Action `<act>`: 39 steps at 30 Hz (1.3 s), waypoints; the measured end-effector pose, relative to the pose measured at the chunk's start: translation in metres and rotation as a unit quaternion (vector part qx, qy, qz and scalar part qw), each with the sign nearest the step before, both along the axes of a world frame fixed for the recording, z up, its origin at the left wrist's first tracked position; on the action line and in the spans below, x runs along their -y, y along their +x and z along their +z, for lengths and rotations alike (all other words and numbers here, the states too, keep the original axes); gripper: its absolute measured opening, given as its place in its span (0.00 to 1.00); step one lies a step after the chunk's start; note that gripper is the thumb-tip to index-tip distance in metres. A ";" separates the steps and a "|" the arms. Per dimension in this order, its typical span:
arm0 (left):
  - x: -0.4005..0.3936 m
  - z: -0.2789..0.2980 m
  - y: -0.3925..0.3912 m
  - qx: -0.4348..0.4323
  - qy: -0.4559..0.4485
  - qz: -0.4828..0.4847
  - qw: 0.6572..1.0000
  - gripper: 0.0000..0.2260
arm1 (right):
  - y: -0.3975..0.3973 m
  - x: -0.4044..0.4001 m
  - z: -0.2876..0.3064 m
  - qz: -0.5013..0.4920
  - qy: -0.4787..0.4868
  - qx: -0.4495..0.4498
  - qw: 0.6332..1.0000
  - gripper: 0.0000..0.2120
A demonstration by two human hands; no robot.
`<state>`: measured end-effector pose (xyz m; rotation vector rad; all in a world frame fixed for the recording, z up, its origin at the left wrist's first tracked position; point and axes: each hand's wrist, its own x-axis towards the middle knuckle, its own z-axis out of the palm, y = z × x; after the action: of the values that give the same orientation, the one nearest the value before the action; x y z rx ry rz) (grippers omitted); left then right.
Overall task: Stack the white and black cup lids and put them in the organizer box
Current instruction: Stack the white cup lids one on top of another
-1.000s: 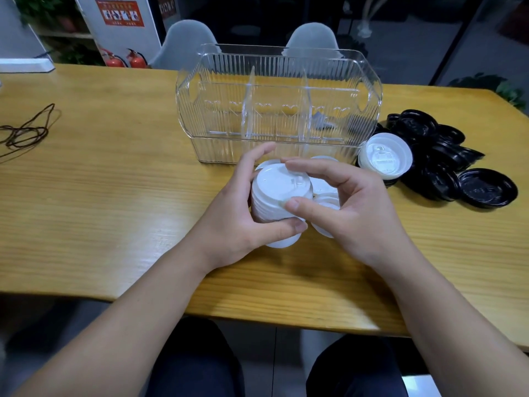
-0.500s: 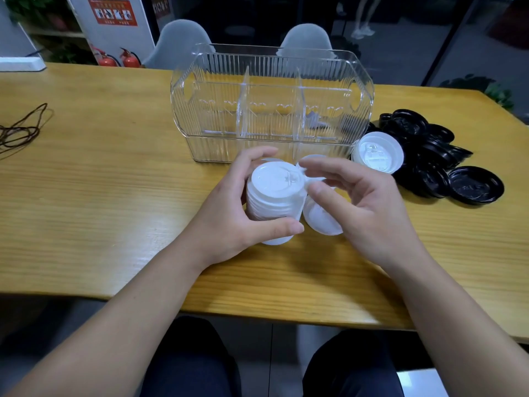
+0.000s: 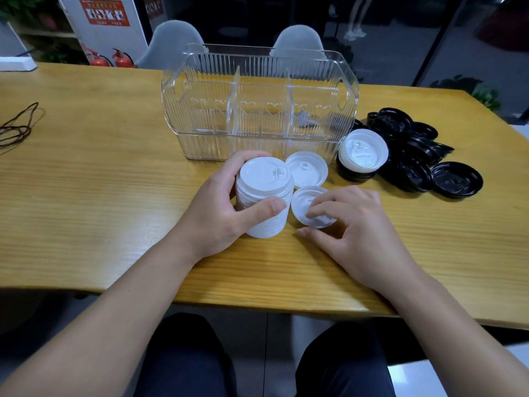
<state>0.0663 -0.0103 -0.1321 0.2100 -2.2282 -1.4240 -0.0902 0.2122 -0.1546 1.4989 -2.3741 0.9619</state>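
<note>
Left hand (image 3: 226, 207) was curled round a stack of white lids (image 3: 264, 196) that stood on the wooden table (image 3: 100, 181), thumb pressed on its near side, fingers wrapped behind and mostly hidden by the stack. How many lids made it up could not be counted; the ribbed edges ran together.

Right hand (image 3: 357, 233) lay over a single white lid (image 3: 307, 207) just beside the stack. Fingertips rested on the lid's top, thumb low by its near edge on the table. The fingers were bent, but whether they actually gripped the lid or only touched it could not be told; the lid's right half was covered by them.

Another loose white lid (image 3: 307, 169) lay flat behind that one, near the front wall of the organizer box (image 3: 257, 110). The box was clear, ribbed plastic with two upright dividers making three compartments. Nothing white or black could be made out inside, though the walls blurred what lay behind.

To the right, one more white lid (image 3: 363, 151) sat on top of a short pile of black ones. Beyond it a heap of black lids (image 3: 415, 156) sprawled, overlapping, their number hard to judge in the dim light. One black lid (image 3: 457, 180) lay apart at the heap's near right edge.

A brown cord (image 3: 17, 127) was cut off at the left edge. Two grey chairs (image 3: 171, 44) stood behind the table, partly hidden by the box.
</note>
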 end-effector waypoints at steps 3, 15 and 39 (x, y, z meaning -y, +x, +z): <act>0.000 -0.001 0.000 0.000 -0.002 -0.005 1.000 0.32 | 0.000 0.000 0.001 0.001 -0.020 -0.005 1.000 0.06; 0.004 -0.005 -0.001 -0.019 0.024 -0.032 0.999 0.44 | -0.010 0.015 0.051 0.007 -0.269 0.257 0.928 0.03; 0.001 0.005 0.001 -0.093 -0.063 -0.012 0.994 0.43 | 0.013 0.061 0.048 0.149 -0.171 0.258 0.939 0.40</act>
<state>0.0676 -0.0116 -0.1271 0.0086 -2.1643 -1.2537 -0.0773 0.1509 -0.1067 1.6406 -2.1322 1.9373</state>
